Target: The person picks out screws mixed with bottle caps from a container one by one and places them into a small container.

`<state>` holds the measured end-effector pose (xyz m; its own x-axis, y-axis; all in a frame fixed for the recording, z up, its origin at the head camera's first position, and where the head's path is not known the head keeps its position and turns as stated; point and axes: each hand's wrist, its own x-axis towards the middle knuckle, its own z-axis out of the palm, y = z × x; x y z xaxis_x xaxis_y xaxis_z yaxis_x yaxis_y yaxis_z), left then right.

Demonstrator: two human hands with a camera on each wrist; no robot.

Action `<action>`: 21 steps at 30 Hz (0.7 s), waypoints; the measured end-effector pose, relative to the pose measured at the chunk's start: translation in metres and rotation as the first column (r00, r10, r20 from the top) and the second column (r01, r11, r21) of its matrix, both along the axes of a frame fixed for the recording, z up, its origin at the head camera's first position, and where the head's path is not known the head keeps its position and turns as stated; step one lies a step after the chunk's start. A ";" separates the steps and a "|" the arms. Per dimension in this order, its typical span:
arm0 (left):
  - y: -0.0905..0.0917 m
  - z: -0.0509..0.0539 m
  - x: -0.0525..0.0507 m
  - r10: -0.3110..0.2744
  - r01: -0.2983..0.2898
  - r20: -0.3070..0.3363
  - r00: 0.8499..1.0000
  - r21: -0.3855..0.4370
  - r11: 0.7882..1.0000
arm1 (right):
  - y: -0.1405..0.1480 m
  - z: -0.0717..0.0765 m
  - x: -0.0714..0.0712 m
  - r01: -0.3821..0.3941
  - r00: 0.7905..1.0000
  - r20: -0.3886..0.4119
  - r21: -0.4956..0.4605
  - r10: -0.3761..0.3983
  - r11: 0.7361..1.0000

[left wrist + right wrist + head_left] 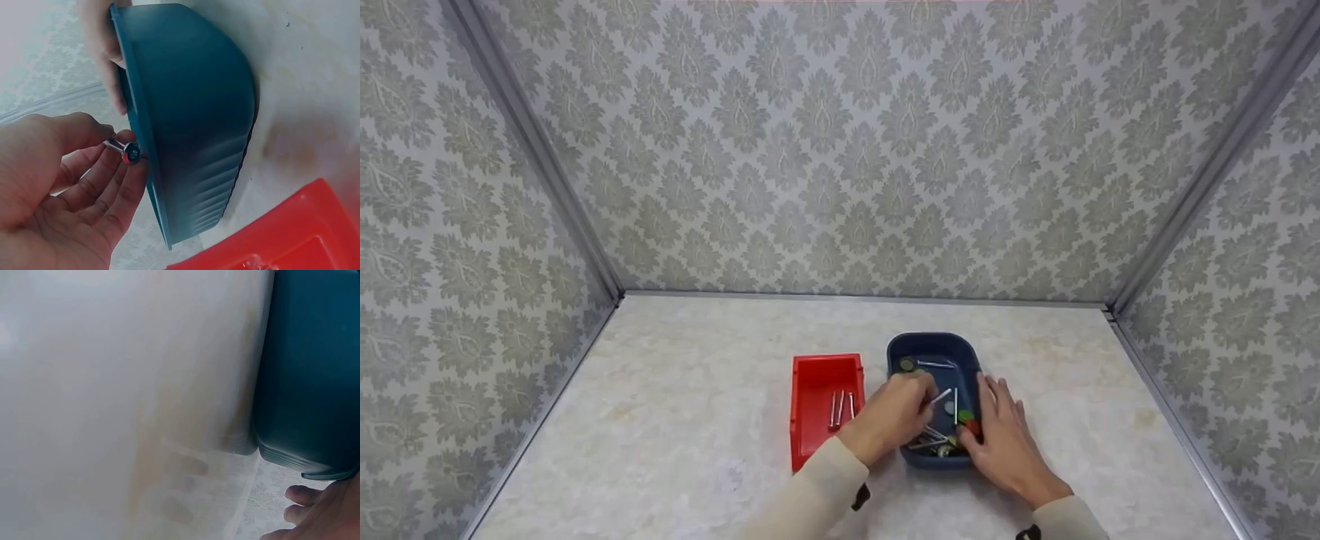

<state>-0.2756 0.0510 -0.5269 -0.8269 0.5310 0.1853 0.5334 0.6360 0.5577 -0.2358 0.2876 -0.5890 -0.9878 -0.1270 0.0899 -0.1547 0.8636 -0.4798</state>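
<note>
My left hand (891, 412) pinches a metal screw (132, 152) between thumb and fingers, over the left side of a dark blue plastic bin (931, 341). Its round cross-slotted head shows in the left wrist view. Inside that bin lie several long screws (936, 364), round discs (907, 364) and small green and red pieces (966, 415). My right hand (1006, 442) rests on the bin's right rim, fingers straight along the outside and thumb reaching over the edge. A red plastic bin (810, 431) left of the blue one holds 3 screws (841, 409).
Both bins stand on a pale marbled table (682, 420). Patterned wall panels (840, 150) close off the back and both sides, with grey metal strips (540, 157) at the corners. The red bin is close beside my left wrist.
</note>
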 end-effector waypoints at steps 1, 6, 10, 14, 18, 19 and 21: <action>-0.001 0.001 0.001 0.009 -0.009 0.016 1.000 0.008 1.000 | 0.000 0.000 0.000 0.001 1.000 0.008 0.002 -0.001 1.000; -0.009 0.005 0.005 0.038 -0.043 0.070 0.997 0.071 0.997 | 0.000 0.000 -0.002 0.007 1.000 0.027 -0.002 -0.007 1.000; -0.018 0.004 0.008 0.064 -0.075 0.084 0.994 0.136 0.988 | 0.001 -0.002 -0.002 -0.003 1.000 0.007 -0.005 0.003 1.000; -0.028 0.002 0.012 0.094 -0.113 0.113 0.989 0.172 0.979 | 0.000 -0.003 0.001 -0.017 1.000 -0.021 -0.015 0.017 1.000; -0.039 0.001 0.012 0.094 -0.112 0.096 0.991 0.207 0.972 | 0.000 -0.002 0.002 -0.015 1.000 -0.024 -0.022 0.014 1.000; -0.042 0.001 0.012 0.088 -0.105 0.084 0.993 0.219 0.970 | 0.000 -0.002 0.002 -0.013 1.000 -0.024 -0.021 0.013 1.000; -0.049 0.001 0.011 0.089 -0.106 0.083 0.993 0.237 0.966 | -0.001 -0.001 0.001 -0.013 1.000 -0.027 -0.022 0.013 1.000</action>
